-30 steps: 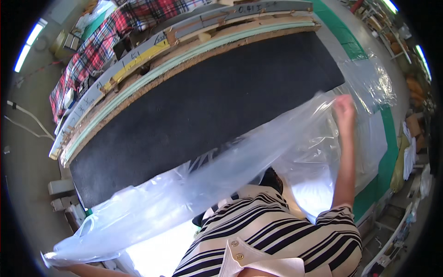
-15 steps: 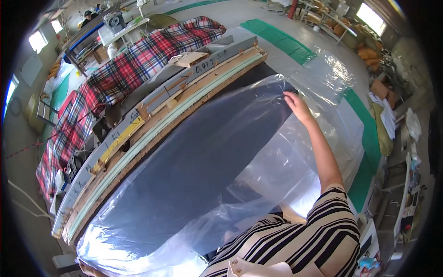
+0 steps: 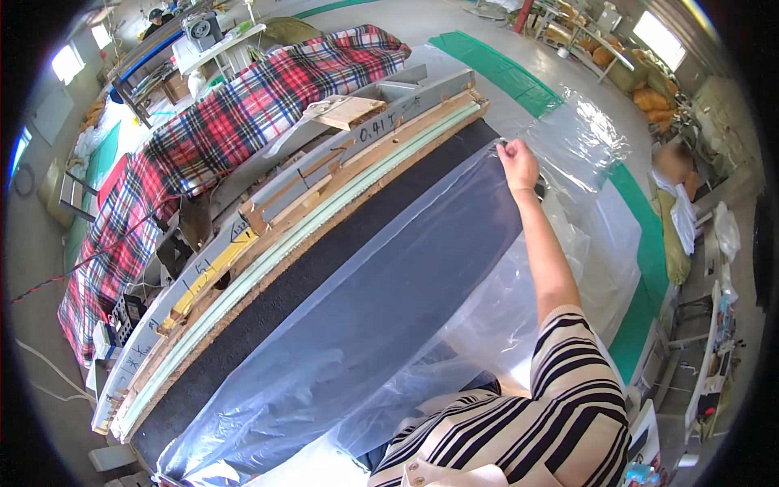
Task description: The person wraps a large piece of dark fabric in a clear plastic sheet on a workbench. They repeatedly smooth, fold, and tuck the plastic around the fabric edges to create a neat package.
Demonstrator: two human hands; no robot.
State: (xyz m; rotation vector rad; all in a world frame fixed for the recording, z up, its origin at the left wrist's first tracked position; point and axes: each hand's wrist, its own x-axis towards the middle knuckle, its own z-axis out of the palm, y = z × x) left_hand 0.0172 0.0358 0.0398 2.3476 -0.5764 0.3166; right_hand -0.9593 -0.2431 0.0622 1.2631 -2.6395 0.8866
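Observation:
My right hand (image 3: 519, 169) is closed, pinching the edge of a clear plastic film (image 3: 389, 268) at the far right end of the work surface. The film stretches from there down to the lower left, over a black textured sheet (image 3: 268, 333). A strip of the black sheet lies bare along the film's far edge. At the lower left corner of the film, only a sliver of my left hand (image 3: 166, 480) shows at the picture's edge; its fingers are hidden. More loose clear film (image 3: 495, 316) drapes in wrinkles on my side.
Beyond the black sheet run a pale green strip (image 3: 324, 199), wooden boards and a grey beam (image 3: 284, 178) with handwriting. A red plaid cloth (image 3: 219, 130) covers something behind. Green strips (image 3: 641, 243) lie on the floor. A person (image 3: 154, 23) is far off at the back left.
My right hand has shifted slightly up, its fingers more tightly closed. The film's far edge has drawn back toward me and looks straighter and tauter, baring a wide band of black sheet.

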